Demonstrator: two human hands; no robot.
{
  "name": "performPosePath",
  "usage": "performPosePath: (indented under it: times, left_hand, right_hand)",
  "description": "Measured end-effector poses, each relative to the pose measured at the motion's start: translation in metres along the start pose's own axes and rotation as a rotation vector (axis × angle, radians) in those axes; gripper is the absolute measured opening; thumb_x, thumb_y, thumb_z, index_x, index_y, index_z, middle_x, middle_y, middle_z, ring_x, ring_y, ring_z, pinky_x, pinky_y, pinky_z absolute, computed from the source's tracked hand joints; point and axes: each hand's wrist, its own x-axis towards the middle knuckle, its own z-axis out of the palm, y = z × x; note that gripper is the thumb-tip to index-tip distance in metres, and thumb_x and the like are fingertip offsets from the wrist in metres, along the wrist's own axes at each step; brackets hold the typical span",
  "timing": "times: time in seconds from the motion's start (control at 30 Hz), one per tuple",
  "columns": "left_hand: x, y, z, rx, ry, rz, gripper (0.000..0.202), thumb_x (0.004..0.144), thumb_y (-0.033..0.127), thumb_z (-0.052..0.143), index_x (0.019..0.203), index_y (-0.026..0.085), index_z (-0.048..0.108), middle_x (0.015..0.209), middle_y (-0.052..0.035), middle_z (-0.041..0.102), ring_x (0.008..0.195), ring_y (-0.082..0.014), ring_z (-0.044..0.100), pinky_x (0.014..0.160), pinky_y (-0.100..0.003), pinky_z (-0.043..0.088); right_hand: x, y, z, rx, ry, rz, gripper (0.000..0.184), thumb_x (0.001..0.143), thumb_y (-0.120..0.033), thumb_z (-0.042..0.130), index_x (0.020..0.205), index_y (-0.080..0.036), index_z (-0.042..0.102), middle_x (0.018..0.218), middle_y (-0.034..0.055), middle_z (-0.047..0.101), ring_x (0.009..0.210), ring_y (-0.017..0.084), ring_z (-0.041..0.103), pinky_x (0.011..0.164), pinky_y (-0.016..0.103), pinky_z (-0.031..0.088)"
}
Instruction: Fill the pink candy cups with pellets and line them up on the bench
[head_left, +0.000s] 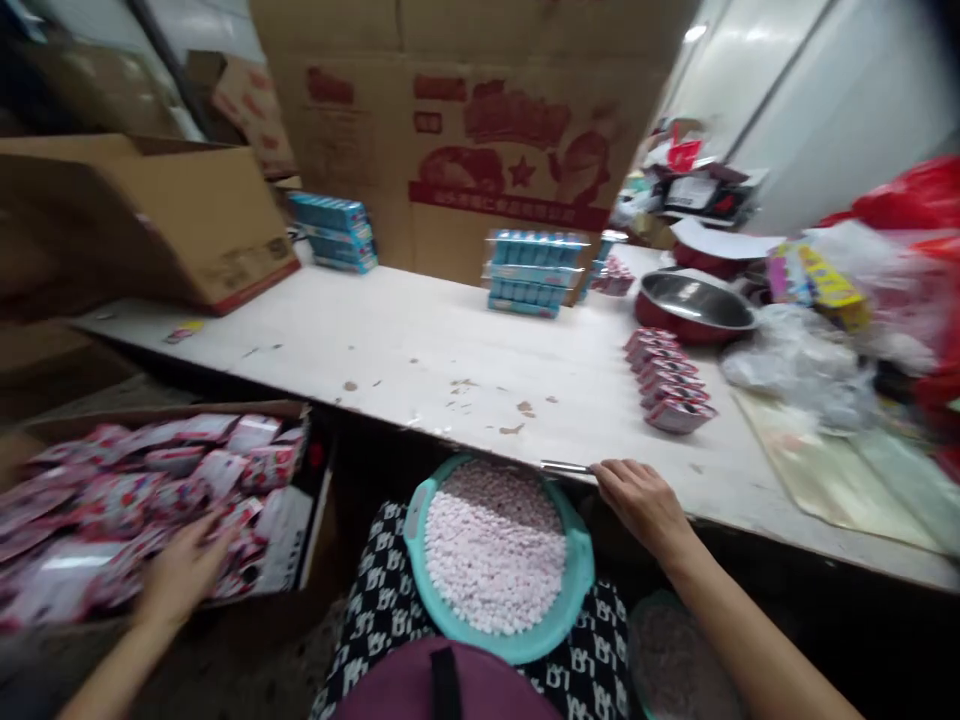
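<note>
My left hand (187,565) reaches into an open carton (319,520) at lower left, its fingers stretched out and a little blurred, touching pink-and-red printed packets (180,495). With my right hand (641,500), closed at the table's front edge, I hold a thin shiny metal tool (566,468); its full shape does not show. A turquoise basin (510,645) rests on my lap, filled with small pale pink and white pieces (495,560). The tool's end lies just above the basin's far rim.
On the white table (420,350) stand wrapped blue packs (536,270), a row of small pink packs (667,380) and a red metal bowl (697,305). A large cardboard sheet (480,130) rises behind; an open box (180,220) is at left. Plastic bags (802,360) lie right.
</note>
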Motion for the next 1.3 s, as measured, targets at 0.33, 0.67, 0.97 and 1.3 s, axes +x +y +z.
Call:
performPosePath:
  times: [0.33,0.67,0.97,1.3]
  left_hand:
    - [0.005,-0.031,0.018,0.143,-0.029,-0.094,0.040,0.075,0.037,0.051,0.105,0.012,0.057,0.102,-0.0127,0.059,0.100,-0.0224,0.053,0.088,-0.028,0.038]
    - [0.091,-0.009,0.037,0.244,-0.001,-0.018,0.042,0.075,0.028,0.052,0.113,0.010,0.046,0.109,-0.0153,0.053,0.102,-0.0248,0.051,0.087,-0.033,0.038]
    - [0.101,-0.005,0.035,0.181,0.024,-0.054,0.040,0.068,0.037,0.062,0.096,0.013,0.046,0.096,-0.0134,0.056,0.097,-0.0292,0.052,0.079,-0.040,0.041]
    - [0.044,0.003,-0.022,-0.713,0.077,-0.281,0.031,0.086,0.038,0.032,0.096,0.016,0.051,0.080,-0.0053,0.064,0.079,-0.0179,0.058,0.072,-0.036,0.047]
  right_hand:
    - [-0.004,-0.143,0.101,0.483,0.209,-0.628,0.036,0.080,-0.013,0.040,0.106,-0.029,0.060,0.106,0.0022,0.064,0.099,0.019,0.057,0.088,0.040,0.043]
    - [-0.038,-0.166,0.121,0.467,-0.271,0.257,0.040,0.083,-0.040,0.038,0.098,-0.011,0.060,0.089,0.0154,0.065,0.083,0.026,0.061,0.074,0.039,0.049]
    - [-0.050,-0.190,0.083,0.629,-0.467,0.527,0.037,0.086,-0.033,0.025,0.089,-0.018,0.059,0.089,0.0092,0.064,0.084,0.021,0.060,0.074,0.031,0.044]
    - [-0.079,-0.129,0.133,1.195,-0.381,0.537,0.044,0.073,-0.048,0.040,0.098,-0.019,0.061,0.075,0.0061,0.067,0.067,0.023,0.062,0.063,0.033,0.051]
